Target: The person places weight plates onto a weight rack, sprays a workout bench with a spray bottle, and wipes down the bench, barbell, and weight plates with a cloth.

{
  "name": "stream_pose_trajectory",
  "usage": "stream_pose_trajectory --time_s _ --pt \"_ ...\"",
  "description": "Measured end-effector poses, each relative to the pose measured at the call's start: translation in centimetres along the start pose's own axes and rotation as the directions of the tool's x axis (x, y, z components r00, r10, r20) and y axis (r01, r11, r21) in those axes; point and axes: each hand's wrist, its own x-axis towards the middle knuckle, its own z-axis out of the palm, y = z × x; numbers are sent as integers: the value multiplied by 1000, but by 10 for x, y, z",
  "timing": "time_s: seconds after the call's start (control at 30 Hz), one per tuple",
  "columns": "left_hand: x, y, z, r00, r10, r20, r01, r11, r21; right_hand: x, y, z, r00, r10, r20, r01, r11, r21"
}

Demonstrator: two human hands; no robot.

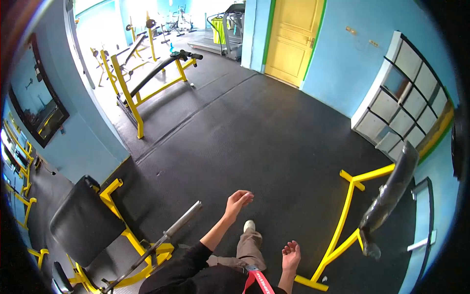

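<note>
My left hand is held out in front of me over the black floor, its fingers bent together near the thumb and nothing visible in them. Lower and to the right, my right hand has its palm partly turned up. Its fingers are loosely curled, a little apart, and hold nothing. Neither hand touches any equipment. Nearest my left arm is a metal bar sleeve on a yellow-framed machine. Beside my right hand stands a yellow bench frame with a worn dark pad.
A black padded seat stands at left. Ahead are an incline bench, a treadmill and a yellow door. A white panelled rack leans by the right wall. Black rubber matting covers the floor.
</note>
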Motion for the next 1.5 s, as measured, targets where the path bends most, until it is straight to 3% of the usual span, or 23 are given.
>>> stream_pose_trajectory --time_s 0.13,0.27,0.37,0.47,0.5,0.53,0.6,0.7,0.8,0.93,1.03,1.2,1.3,1.4,1.5 --pt "99 17 -10 970 -90 -228 73 994 -83 153 -40 113 980 95 176 -89 995 -44" --pt "148 53 -53 869 -55 -492 36 998 -48 275 -53 269 861 231 454 -134 962 -236" --pt "173 50 -100 704 -24 -710 21 1000 -13 365 -32 381 669 414 618 -155 890 -429" --pt "192 28 -143 465 -61 -883 28 998 -54 429 8 484 547 475 689 -158 867 -472" --pt "206 23 -158 393 -77 -916 31 997 -71 448 22 514 497 488 718 -205 869 -449" --pt "227 22 -170 385 -67 -920 10 998 -68 468 38 543 459 494 738 -239 869 -433" --pt "279 27 -186 226 -110 -968 22 994 -107 507 72 594 432 544 719 -331 838 -435" --pt "395 60 -214 232 -119 -965 -17 992 -126 555 105 662 414 631 656 -440 770 -463" --pt "553 104 -236 469 -55 -881 -71 993 -99 618 102 722 426 567 705 -419 814 -401" --pt "754 164 -250 775 43 -631 -41 999 18 724 90 766 662 451 598 -344 893 -292" --pt "898 198 -260 879 130 -459 -92 990 104 822 88 794 787 382 485 -276 920 -277" --pt "1087 210 -290 878 162 -451 -152 987 59 970 94 898 851 338 403 -236 930 -282" --pt "1161 217 -319 831 22 -556 -65 996 -57 1043 113 994 841 383 383 -281 913 -296" --pt "1201 250 -356 775 0 -632 -25 999 -32 1084 143 1122 723 459 515 -262 873 -411" --pt "1228 277 -418 626 52 -778 -58 998 20 1120 195 1252 501 598 625 -213 785 -581"
